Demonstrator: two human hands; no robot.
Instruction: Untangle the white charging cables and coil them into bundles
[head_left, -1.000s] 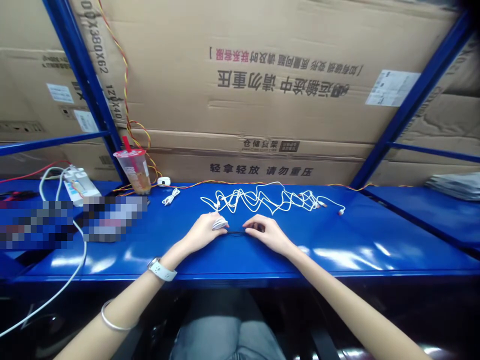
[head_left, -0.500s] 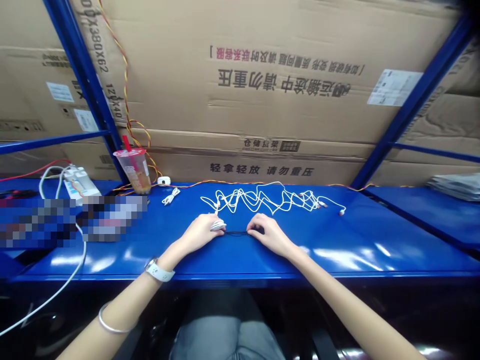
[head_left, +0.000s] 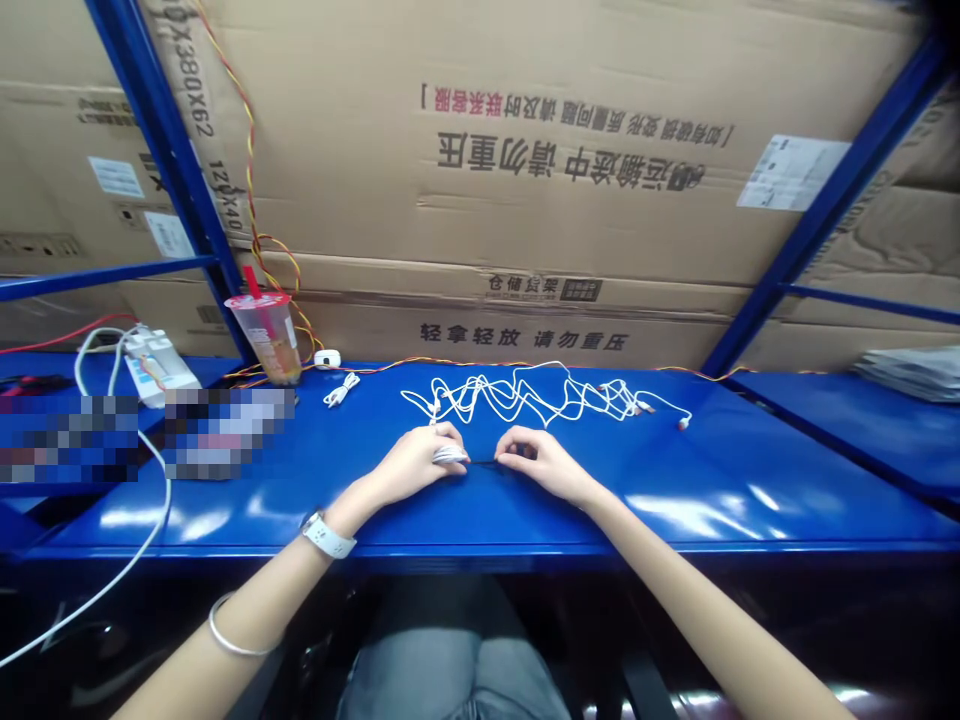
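Your left hand (head_left: 416,462) is curled around a coiled white cable (head_left: 450,455), and your right hand (head_left: 546,464) pinches a thin black strand (head_left: 483,462) that spans the narrow gap between them, over the blue shelf (head_left: 675,470). Just beyond your fingers lies a loose tangle of white cables (head_left: 523,396). Left of it you have a small bundled cable (head_left: 342,390), a white case (head_left: 327,359) and a drink cup (head_left: 264,335) with a red straw; red and yellow wires (head_left: 251,180) run down behind the cup, in front of cardboard (head_left: 570,230). Farther left sits a white power strip (head_left: 159,368). Your palm hides part of the coil, and you cannot tell where the strand ends within your right fingers. Pixelation covers two patches at left; a grey stack (head_left: 911,370) is cut off at right.
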